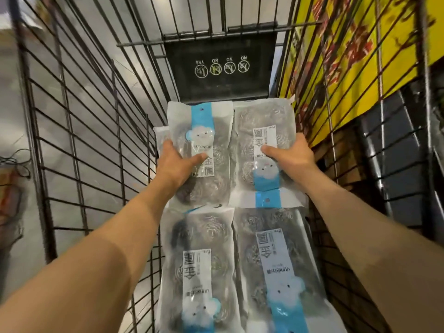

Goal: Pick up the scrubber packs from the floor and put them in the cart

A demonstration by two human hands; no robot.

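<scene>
View from above into a wire cart [96,131], both arms reaching forward. The left hand [176,164] grips the far-left pack [206,131] at its left edge, thumb across the label and fingers hidden under the film. The right hand [290,157] grips the far-right pack [262,131] at its right edge, thumb on the white label, fingers likewise hidden below. Both hands are closed on their packs; neither has let go.

The two held packs lie side by side at the far end of the cart, just below the black flap [219,68] with its printed icons, their inner edges touching or overlapping. Two more packs, near-left [199,267] and near-right [276,260], rest flat in the near half. The far packs seem to sit on others beneath, since pale film edges show at the left, but how many cannot be told.

Step in hand, as judged: placing a pair of packs into the cart, at the point of setting down. The next move calls for lowering both flat, sliding the fingers out from under, and withdrawing the arms clear of the wire sides. No floor packs are in view, so how many remain cannot be told
</scene>
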